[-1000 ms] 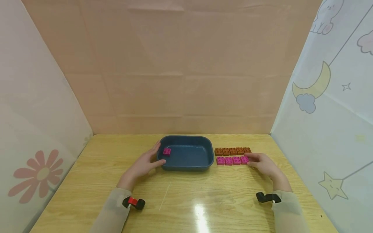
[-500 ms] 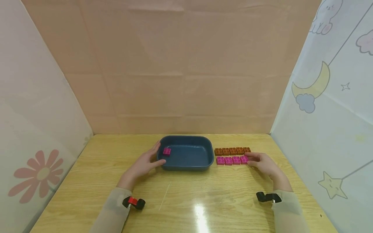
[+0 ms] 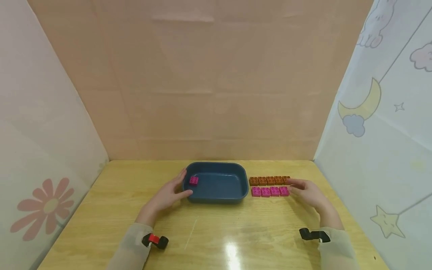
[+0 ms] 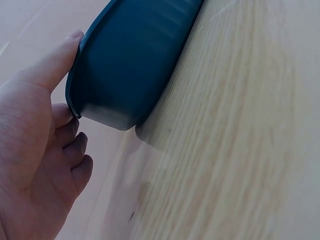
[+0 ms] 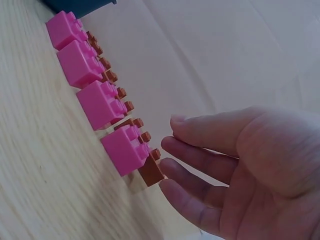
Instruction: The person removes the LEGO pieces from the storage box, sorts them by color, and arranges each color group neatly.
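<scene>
My left hand (image 3: 167, 195) grips the left end of a dark blue tray (image 3: 216, 200). In the left wrist view its thumb lies on the tray's rim (image 4: 73, 85), with the fingers bent beside the edge. One pink building brick (image 3: 194, 180) sits inside the tray near its left wall. My right hand (image 3: 308, 194) is just right of the row's end pink brick (image 3: 284, 191), its fingers slightly bent and holding nothing. In the right wrist view a small gap shows between the fingertips (image 5: 169, 145) and that end pink brick (image 5: 125, 150).
Several pink bricks (image 3: 265, 192) stand in a row right of the tray, studs up. Behind them runs a parallel row of several brown-orange bricks (image 3: 266, 181). The wooden table (image 3: 209, 232) meets a tan backdrop (image 3: 212, 112), with printed cloth walls at both sides.
My right hand has shifted slightly right, away from the end pink brick, which stays in its row. My left hand keeps its place on the tray. The head view has tilted up a little.
</scene>
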### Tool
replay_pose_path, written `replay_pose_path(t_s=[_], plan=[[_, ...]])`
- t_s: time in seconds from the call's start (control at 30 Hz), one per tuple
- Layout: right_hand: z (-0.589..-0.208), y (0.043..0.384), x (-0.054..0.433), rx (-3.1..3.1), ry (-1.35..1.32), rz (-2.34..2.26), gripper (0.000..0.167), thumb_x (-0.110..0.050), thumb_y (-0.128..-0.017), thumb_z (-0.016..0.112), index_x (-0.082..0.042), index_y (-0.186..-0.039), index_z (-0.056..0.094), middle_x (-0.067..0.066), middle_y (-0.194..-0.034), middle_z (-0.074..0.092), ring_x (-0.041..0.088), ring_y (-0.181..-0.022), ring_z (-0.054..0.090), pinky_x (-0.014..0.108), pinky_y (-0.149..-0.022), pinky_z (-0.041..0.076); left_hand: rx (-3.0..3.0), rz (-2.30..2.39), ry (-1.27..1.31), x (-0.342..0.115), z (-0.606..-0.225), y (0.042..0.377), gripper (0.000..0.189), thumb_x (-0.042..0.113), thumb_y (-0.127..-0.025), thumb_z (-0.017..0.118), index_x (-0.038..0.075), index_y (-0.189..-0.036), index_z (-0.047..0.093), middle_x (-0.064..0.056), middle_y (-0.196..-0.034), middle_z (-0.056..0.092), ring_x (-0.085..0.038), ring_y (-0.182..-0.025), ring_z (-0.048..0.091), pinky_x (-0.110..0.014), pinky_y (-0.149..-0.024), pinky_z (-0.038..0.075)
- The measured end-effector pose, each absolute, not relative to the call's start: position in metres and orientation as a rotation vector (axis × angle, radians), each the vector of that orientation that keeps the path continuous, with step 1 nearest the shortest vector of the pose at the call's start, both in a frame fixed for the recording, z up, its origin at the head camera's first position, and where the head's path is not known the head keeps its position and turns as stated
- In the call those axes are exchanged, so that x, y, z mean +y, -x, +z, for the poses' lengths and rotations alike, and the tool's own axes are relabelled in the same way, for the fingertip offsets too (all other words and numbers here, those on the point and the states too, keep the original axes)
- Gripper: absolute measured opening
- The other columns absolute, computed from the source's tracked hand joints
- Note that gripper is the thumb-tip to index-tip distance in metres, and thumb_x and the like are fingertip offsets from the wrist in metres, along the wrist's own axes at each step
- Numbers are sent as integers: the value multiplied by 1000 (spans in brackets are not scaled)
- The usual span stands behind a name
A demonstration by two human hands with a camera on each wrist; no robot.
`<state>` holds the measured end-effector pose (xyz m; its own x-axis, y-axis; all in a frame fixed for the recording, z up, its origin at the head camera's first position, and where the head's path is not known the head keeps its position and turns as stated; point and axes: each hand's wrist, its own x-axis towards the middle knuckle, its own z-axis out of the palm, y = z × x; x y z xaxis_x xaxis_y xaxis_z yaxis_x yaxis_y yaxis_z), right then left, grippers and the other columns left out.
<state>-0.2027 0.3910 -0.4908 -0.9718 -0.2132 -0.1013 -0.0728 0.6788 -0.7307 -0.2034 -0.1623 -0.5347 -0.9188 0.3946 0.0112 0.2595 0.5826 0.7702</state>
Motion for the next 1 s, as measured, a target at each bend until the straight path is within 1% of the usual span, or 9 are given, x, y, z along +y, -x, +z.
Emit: replay_pose_path(t_s=[0.07, 0.17, 0.33, 0.47, 0.6, 0.7, 0.87, 1.0], plan=[[-487, 202, 388, 2705, 222, -1203, 49, -20, -111, 61, 6, -152, 55, 31, -155, 51, 55, -142, 46, 67, -110, 46, 2651, 1262, -561, -162, -534, 204, 101, 60, -100, 69, 17, -173, 14, -2, -179, 11, -31, -163, 15, -58, -129, 17], [-483, 203, 384, 2718, 223, -1213, 50, -22, -112, 61, 5, -153, 54, 29, -156, 52, 54, -145, 43, 69, -112, 42, 2658, 1266, -556, -161, -533, 206, 100, 57, -100, 70, 18, -173, 15, 0, -179, 12, -30, -163, 15, -57, -129, 17], [-480, 203, 377, 2735, 213, -1209, 51, -25, -111, 62, 3, -154, 55, 26, -154, 55, 53, -146, 43, 70, -113, 41, 2663, 1241, -560, -162, -534, 206, 98, 53, -101, 72, 17, -173, 15, -1, -179, 12, -30, -163, 15, -57, -129, 17], [-477, 202, 368, 2746, 223, -1225, 51, -28, -112, 61, 1, -153, 56, 25, -152, 57, 52, -145, 45, 70, -112, 41, 2663, 1243, -569, -162, -537, 203, 99, 55, -101, 71, 15, -173, 16, -4, -179, 12, -32, -163, 15, -58, -129, 17], [-476, 201, 355, 2729, 256, -1242, 50, -30, -112, 61, -2, -153, 58, 23, -151, 59, 48, -141, 51, 68, -112, 44, 2659, 1240, -572, -165, -539, 197, 98, 54, -102, 70, 12, -173, 15, -7, -179, 12, -35, -162, 16, -60, -128, 17], [-476, 202, 344, 2723, 297, -1249, 48, -30, -112, 61, -3, -152, 59, 20, -150, 62, 44, -137, 57, 63, -110, 48, 2654, 1235, -567, -166, -539, 195, 98, 53, -103, 69, 11, -173, 14, -7, -179, 11, -37, -162, 16, -61, -128, 17], [-472, 208, 325, 2743, 399, -1269, 43, -26, -111, 63, -5, -148, 64, 16, -146, 66, 39, -132, 62, 57, -107, 52, 2638, 1267, -532, -163, -537, 197, 99, 58, -101, 69, 18, -174, 13, 1, -179, 10, -33, -163, 14, -60, -129, 16], [-471, 212, 308, 2712, 451, -1285, 40, -23, -109, 65, -7, -146, 66, 15, -144, 67, 38, -131, 64, 57, -106, 53, 2626, 1291, -531, -162, -535, 200, 100, 54, -101, 72, 19, -174, 14, 3, -179, 11, -31, -163, 14, -59, -129, 16]])
